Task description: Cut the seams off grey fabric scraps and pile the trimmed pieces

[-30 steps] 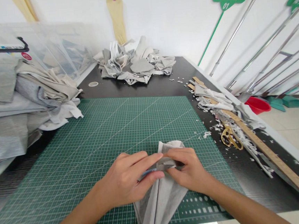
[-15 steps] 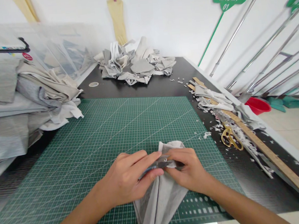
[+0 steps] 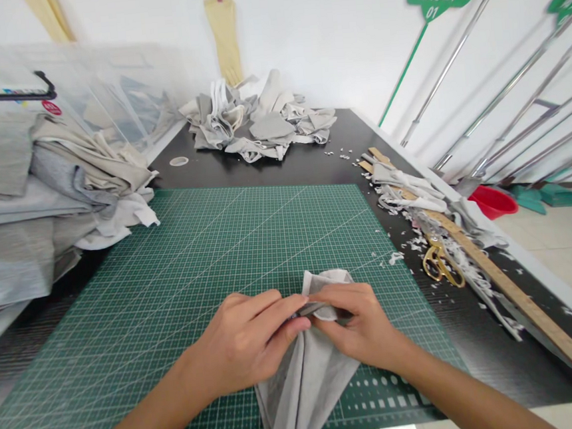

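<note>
A grey knit fabric piece (image 3: 307, 399) lies in a folded, tapering fold on the green cutting mat (image 3: 195, 262) and hangs over the mat's near edge. My right hand (image 3: 355, 322) pinches its top fold. My left hand (image 3: 244, 341) sits against the same fold, fingers closed around a small tool with a metal tip (image 3: 304, 310). Its blue handle is almost wholly hidden in my left hand. The tip meets the fabric between my hands, and how far it goes in is hidden.
Gold-handled scissors (image 3: 440, 264) and a wooden ruler (image 3: 529, 307) lie among white scraps at the table's right side. A heap of grey fabric pieces (image 3: 258, 120) sits at the back. Folded grey cloth (image 3: 38, 189) and a clear plastic bin (image 3: 105, 90) stand left.
The blue handle, visible earlier, is now covered by my left hand, whose fingers have closed over the tool. The fabric fold has shifted slightly.
</note>
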The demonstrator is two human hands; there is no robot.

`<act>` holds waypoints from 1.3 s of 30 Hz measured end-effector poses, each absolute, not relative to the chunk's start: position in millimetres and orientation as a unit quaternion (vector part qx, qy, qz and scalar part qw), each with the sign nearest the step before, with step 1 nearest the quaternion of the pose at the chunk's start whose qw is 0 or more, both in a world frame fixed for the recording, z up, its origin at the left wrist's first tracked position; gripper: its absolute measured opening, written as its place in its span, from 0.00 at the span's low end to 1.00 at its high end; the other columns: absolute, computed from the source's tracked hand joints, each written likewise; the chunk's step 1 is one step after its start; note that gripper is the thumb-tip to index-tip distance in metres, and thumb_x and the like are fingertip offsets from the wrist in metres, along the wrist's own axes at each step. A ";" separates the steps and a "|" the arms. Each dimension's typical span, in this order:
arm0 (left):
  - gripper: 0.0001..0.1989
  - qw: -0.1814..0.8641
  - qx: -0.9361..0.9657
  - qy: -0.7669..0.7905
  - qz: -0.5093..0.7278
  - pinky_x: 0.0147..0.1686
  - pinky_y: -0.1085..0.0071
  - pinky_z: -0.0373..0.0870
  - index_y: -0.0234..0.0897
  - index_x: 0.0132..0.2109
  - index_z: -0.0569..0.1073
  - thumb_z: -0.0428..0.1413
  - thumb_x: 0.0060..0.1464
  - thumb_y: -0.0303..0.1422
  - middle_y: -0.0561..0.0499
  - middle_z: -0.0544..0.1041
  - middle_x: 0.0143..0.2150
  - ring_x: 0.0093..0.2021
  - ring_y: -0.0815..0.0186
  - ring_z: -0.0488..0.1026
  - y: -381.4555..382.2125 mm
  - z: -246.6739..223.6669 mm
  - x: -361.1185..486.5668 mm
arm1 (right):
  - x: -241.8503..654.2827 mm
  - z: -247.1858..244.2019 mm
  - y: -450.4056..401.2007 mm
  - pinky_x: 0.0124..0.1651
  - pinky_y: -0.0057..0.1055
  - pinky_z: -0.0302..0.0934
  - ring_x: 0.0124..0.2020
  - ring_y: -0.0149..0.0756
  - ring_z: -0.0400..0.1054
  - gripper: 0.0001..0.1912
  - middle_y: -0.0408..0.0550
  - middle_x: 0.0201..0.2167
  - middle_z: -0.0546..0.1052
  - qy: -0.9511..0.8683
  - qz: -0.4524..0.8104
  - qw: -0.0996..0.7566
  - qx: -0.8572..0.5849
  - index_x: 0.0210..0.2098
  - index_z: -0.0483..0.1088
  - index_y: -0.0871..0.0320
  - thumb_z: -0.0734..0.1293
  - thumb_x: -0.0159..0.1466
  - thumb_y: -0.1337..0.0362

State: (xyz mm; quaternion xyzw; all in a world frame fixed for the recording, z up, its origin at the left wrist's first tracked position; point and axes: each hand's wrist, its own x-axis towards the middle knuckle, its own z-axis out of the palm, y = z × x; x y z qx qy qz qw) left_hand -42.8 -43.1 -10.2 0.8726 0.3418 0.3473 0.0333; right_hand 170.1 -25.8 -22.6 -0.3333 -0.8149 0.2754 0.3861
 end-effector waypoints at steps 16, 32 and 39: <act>0.13 0.044 0.871 0.333 0.357 0.29 0.69 0.67 0.35 0.53 0.70 0.54 0.63 0.33 0.52 0.79 0.38 0.31 0.69 0.76 -44.1 -9.0 -43.9 | 169.9 -22.6 -25.8 0.31 0.24 0.60 0.25 0.28 0.68 0.08 0.42 0.25 0.77 -0.813 0.285 0.380 -0.336 0.32 0.74 0.58 0.65 0.56 0.74; 0.13 0.037 0.869 0.340 0.357 0.30 0.69 0.69 0.35 0.54 0.70 0.54 0.63 0.34 0.51 0.80 0.40 0.32 0.69 0.76 -42.8 -10.0 -43.9 | 168.8 -20.6 -25.9 0.28 0.24 0.59 0.22 0.28 0.67 0.09 0.42 0.23 0.76 -0.810 0.286 0.380 -0.342 0.32 0.75 0.58 0.64 0.57 0.73; 0.13 0.050 0.866 0.331 0.371 0.30 0.70 0.68 0.35 0.53 0.71 0.55 0.62 0.32 0.52 0.79 0.39 0.32 0.70 0.76 -42.6 -10.1 -43.9 | 169.7 -22.2 -26.3 0.30 0.24 0.61 0.24 0.28 0.68 0.10 0.42 0.25 0.78 -0.811 0.282 0.383 -0.341 0.36 0.75 0.57 0.65 0.57 0.72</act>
